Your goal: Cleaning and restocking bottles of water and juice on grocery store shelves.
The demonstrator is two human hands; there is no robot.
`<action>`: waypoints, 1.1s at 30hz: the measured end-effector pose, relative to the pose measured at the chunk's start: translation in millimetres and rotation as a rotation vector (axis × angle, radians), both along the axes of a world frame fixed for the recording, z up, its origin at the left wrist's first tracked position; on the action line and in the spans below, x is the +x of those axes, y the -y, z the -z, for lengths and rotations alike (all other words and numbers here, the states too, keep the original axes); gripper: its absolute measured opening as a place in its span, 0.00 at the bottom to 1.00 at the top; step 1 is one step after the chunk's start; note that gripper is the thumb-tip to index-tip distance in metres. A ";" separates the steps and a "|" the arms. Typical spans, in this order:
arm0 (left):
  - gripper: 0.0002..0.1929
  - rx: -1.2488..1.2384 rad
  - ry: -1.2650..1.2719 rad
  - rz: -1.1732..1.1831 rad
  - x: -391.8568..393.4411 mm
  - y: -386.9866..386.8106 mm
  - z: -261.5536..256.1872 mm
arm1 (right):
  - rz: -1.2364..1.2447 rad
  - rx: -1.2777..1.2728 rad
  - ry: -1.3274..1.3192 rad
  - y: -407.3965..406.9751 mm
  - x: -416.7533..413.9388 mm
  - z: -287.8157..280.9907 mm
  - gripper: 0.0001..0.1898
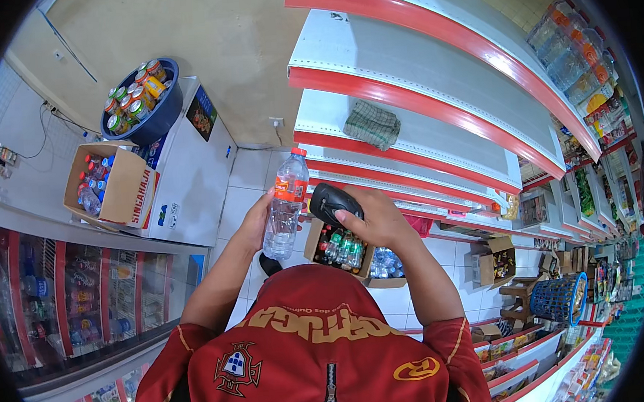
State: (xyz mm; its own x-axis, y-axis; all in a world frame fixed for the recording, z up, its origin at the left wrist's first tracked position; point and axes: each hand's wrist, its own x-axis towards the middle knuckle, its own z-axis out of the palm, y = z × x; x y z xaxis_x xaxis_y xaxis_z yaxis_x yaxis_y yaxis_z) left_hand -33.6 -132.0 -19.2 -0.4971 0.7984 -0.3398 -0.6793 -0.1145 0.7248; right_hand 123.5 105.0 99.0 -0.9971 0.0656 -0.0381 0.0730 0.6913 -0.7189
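My left hand (258, 218) holds a clear plastic bottle (285, 209) upright by its side; it has a red cap and an orange-red label. Just to the right, my right hand (375, 214) grips a black handheld device (336, 203), seemingly a barcode scanner, close to the bottle. Below them on the tiled floor stands a cardboard box (314, 240) of bottles, some with green caps. A folded checkered cloth (372, 125) lies on a white shelf beyond my hands.
White shelves with red edges (403, 85) rise ahead and right. At left, a white chest freezer (193, 170) bears a blue tub (170, 113) of cans and a carton (119, 183) of bottles. A glass-fronted drinks cooler (90, 292) stands nearer. A blue basket (549, 299) is at right.
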 end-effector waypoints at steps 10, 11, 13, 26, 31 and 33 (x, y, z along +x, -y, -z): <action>0.33 0.001 -0.021 0.043 3.3 -7.2 -1.0 | 0.055 -0.016 -0.029 -0.5 9.1 -2.8 0.29; 0.33 0.001 -0.022 0.044 3.4 -6.3 2.5 | 0.081 -0.085 -0.077 -3.1 10.9 0.9 0.30; 0.33 0.022 0.009 0.021 1.2 -5.4 8.3 | 0.157 -0.101 -0.062 -20.8 13.9 6.9 0.30; 0.44 0.158 0.158 -0.016 36.5 -33.5 -12.4 | 0.649 0.615 -0.046 -265.9 -10.6 76.8 0.38; 0.49 0.250 0.112 -0.065 65.4 -65.4 -26.0 | 0.609 0.884 -0.173 -298.6 -27.7 101.8 0.38; 0.47 0.343 0.229 -0.004 73.2 -77.8 -28.5 | 0.587 0.914 -0.163 -319.3 -30.5 105.4 0.42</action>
